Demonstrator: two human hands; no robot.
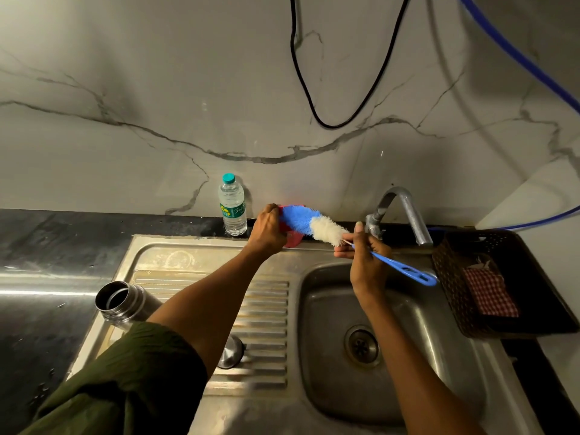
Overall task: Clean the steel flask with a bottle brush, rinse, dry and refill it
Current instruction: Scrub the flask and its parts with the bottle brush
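Note:
The open steel flask [120,302] stands on the drainboard [201,265] at the left, partly hidden by my left forearm. Its steel cap [231,351] lies on the ribbed part of the board. My right hand [365,262] grips the blue handle of the bottle brush [314,224] just below the bristles, holding it above the sink's back edge. The blue and white bristle head points left. My left hand [266,229] grips a red container [293,237] at the back of the drainboard, right against the blue bristle tip.
A sealed plastic water bottle [233,205] stands against the marble wall. The tap [405,215] arches over the sink basin [392,340]. A dark woven basket [489,277] holding a red checked cloth [489,291] sits to the right. A black cable and blue hose hang above.

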